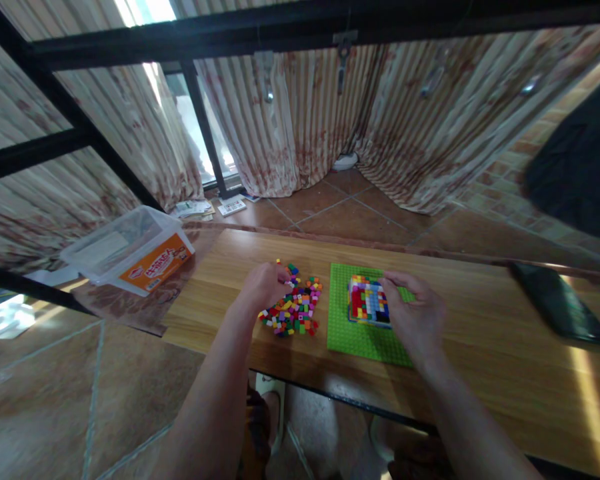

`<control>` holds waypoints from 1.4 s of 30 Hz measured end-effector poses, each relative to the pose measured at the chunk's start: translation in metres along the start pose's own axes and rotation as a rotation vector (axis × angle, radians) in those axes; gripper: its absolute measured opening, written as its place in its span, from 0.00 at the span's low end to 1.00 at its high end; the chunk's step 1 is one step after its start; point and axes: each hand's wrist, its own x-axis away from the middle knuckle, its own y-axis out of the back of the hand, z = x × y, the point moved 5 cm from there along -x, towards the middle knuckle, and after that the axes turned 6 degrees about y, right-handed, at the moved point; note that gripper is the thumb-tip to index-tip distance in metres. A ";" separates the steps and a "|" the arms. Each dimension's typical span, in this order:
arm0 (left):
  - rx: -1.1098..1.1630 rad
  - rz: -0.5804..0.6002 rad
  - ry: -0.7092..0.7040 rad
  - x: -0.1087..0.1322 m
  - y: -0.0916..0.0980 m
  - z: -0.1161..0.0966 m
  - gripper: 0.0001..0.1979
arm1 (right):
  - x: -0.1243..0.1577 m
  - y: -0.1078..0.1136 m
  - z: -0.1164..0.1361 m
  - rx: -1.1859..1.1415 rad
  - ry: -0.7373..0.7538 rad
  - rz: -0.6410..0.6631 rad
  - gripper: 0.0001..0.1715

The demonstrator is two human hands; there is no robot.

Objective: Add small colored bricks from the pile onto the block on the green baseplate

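Note:
A loose pile of small colourful toy bricks (300,308) lies on the wooden table. My left hand (267,285) is at the pile's upper left, its fingers curled and pinched together over the bricks; what they hold, if anything, is hidden. To the right lies a green studded baseplate (338,327). On it stands a low rectangular build of multicoloured bricks (365,303), with red, yellow, light blue and dark blue pieces on top. My right hand (415,307) covers the build's right side, thumb and fingers closed together at its upper right edge. Anything between those fingertips is too small to see.
A black phone (563,303) rests at the table's (480,333) right end. Beyond the left end, a clear plastic box (130,250) with an orange label sits on the floor. Papers (195,209) lie near the window. A dark metal frame (280,33) crosses before the curtains.

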 end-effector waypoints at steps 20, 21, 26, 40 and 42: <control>0.456 0.006 -0.293 0.011 -0.034 -0.087 0.07 | -0.005 0.001 0.005 -0.058 -0.044 -0.018 0.12; 0.473 -0.002 -0.305 0.012 -0.037 -0.093 0.07 | -0.006 0.002 0.005 -0.057 -0.047 -0.021 0.11; 0.494 -0.006 -0.316 0.015 -0.046 -0.106 0.07 | -0.009 0.005 0.005 -0.049 -0.042 -0.011 0.11; 0.317 -0.132 -0.348 0.016 -0.053 -0.112 0.05 | -0.007 -0.004 0.004 -0.058 0.004 0.101 0.11; 0.304 -0.142 -0.350 0.016 -0.053 -0.113 0.04 | -0.007 -0.007 0.005 -0.029 0.037 0.147 0.10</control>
